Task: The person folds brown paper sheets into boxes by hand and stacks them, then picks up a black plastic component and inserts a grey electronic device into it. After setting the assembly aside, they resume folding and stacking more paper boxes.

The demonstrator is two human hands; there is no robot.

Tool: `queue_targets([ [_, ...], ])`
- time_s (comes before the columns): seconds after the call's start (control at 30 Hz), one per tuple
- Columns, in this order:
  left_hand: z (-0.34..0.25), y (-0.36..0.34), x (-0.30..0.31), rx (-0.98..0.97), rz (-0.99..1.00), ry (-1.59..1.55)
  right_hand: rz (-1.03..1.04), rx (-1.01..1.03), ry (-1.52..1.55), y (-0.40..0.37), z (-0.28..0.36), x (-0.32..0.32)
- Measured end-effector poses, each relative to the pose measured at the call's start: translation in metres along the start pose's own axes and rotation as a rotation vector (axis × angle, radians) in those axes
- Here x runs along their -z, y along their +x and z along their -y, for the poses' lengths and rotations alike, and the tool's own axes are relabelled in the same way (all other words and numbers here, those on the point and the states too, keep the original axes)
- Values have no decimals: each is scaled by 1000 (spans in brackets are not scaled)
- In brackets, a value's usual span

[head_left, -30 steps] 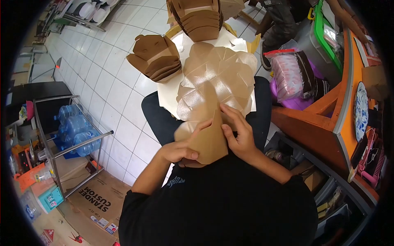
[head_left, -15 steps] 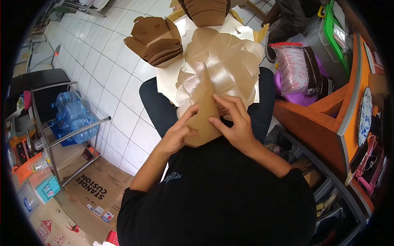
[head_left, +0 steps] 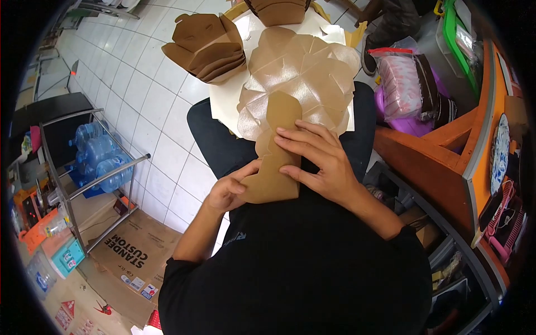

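Observation:
A brown cardboard piece (head_left: 282, 167), partly folded over, is held near the person's lap. My left hand (head_left: 230, 188) pinches its lower left edge between thumb and fingers. On its right side, my right hand (head_left: 321, 159) grips the folded flap, with the fingers lying over the top and the thumb lower down. Just beyond lie flat, creased cardboard sheets (head_left: 301, 70) with a shiny inner side. Nested folded brown boxes (head_left: 215, 53) stand at the upper left of these, and another stack of folded boxes (head_left: 278, 10) is at the top.
On the left, a metal rack (head_left: 111, 181) holds blue water bottles (head_left: 103, 156). A flattened printed carton (head_left: 134, 251) lies below it. Orange wooden furniture (head_left: 430, 156) and a pink-filled plastic bag (head_left: 399, 84) are at the right. Part of another person's leg (head_left: 393, 25) shows at the top.
The cardboard piece has turned and its flap now lies folded over, showing a broader face. My right hand has spread over the flap; my left hand has shifted slightly left and down.

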State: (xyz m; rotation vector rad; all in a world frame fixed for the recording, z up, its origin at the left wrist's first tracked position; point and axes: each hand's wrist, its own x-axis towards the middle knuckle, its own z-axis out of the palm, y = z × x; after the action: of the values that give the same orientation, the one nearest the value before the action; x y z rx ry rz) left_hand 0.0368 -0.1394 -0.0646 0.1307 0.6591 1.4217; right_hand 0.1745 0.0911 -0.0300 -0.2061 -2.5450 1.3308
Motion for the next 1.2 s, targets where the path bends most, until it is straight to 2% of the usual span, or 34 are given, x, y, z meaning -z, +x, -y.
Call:
queue_targets([
  [0.13, 1, -1, 5, -56, 99, 31, 7, -3, -1, -1, 8, -1],
  [0.23, 5, -5, 13, 0, 32, 16, -3, 11, -2, 0, 19, -1],
  [0.33, 7, -3, 11, -27, -9, -54, -14, 31, 12, 0, 25, -3],
  [0.53, 9, -3, 3, -129, -242, -61, 52, 115, 6, -9, 32, -14],
  [0.63, -7, 15, -20, 115, -620, 104, 49, 131, -40, -12, 29, -16],
  [0.7, -3, 23, -29, 11, -707, 285, -33, 128, -75, -14, 25, -15],
  [0.77, -7, 32, -51, -137, -798, 524, -131, 50, 27, -14, 17, -21],
  [0.9, -9, 61, -50, -677, -631, 1048, -262, -268, 304, -9, 16, -19],
  [1.0, 0, 92, -34, -575, -672, 1020, -372, -296, 205, -2, -21, -30],
  [1.03, 4, 100, -27, -548, -687, 972, -393, -396, 326, -1, -32, -38],
  [1.2, 8, 111, -25, -450, -673, 819, -422, -440, 427, -15, -51, -57],
])
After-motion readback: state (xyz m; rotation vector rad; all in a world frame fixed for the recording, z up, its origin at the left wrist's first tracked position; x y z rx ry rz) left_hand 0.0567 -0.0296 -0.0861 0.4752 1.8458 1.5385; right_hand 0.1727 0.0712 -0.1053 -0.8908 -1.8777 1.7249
